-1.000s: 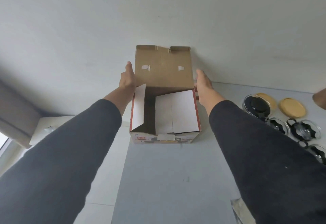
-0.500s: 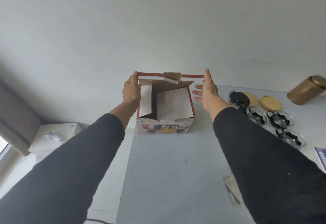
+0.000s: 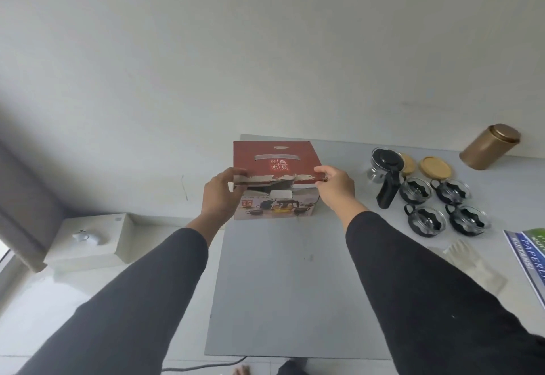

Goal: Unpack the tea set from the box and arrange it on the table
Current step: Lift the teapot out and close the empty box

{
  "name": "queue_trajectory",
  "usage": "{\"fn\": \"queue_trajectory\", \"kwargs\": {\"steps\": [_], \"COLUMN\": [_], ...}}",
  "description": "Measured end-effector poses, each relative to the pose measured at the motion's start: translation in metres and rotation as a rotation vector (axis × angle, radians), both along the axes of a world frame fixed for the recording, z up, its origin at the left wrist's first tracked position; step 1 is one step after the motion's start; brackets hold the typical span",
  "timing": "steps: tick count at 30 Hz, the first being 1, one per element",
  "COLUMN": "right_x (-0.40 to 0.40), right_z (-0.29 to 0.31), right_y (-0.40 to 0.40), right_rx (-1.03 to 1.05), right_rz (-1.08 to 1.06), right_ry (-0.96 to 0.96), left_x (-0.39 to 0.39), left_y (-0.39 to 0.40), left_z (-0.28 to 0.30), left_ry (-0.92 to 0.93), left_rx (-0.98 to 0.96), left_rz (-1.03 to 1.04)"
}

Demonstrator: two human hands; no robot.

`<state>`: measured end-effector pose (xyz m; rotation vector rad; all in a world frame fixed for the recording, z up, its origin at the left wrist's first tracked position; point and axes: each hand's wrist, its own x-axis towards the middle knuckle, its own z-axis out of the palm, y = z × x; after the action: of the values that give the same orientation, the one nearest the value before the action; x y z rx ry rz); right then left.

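- The box [image 3: 275,179] stands at 12 o'clock on the table [image 3: 280,286], red lid down
- Left hand [image 3: 219,194] and right hand [image 3: 336,185] each pinch the lid front edge in their grip
- Teapot [image 3: 386,165] and four cups [image 3: 442,203] at 2 o'clock

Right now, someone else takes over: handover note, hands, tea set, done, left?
Left hand grips the front left corner of the box lid; right hand pinches the front right corner. Lid is folded down over the box, front edge not tucked in.
Out on the table, right of the box: glass teapot, four glass cups, two wooden coasters.
Done: the set looks unpacked, though the box inside is hidden.
Left: probably finish closing the box, set it aside, tidy the arrangement.
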<state>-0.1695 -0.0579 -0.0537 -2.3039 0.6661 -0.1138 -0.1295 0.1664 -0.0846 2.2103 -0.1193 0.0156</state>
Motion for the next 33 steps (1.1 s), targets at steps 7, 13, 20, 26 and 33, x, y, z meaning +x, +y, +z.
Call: {"fn": "queue_trajectory", "kwargs": {"steps": [7,13,20,26,33], "right_x": [0.004,0.007,0.008,-0.006,-0.008], "right_z": [-0.014,-0.02,-0.026,-0.033,-0.053], "right_y": [-0.003,0.0,-0.004,-0.001,0.02], "right_rx": [-0.068,-0.107,-0.196,-0.44,-0.635], "right_rz": [-0.068,-0.064,0.001,0.18,0.46], "right_ry": [-0.014,-0.06,-0.087,-0.232,-0.29], "left_x": [0.006,0.007,0.006,0.005,0.005], "left_y": [0.003,0.001,0.002,0.001,-0.002], "left_z": [-0.011,-0.019,-0.026,-0.037,-0.041], "left_ry": [0.01,-0.043,-0.093,-0.106,-0.114], "left_rx": [0.065,0.117,0.055,-0.042,-0.083], "left_rz": [-0.059,-0.063,-0.007,-0.02,-0.004]}}
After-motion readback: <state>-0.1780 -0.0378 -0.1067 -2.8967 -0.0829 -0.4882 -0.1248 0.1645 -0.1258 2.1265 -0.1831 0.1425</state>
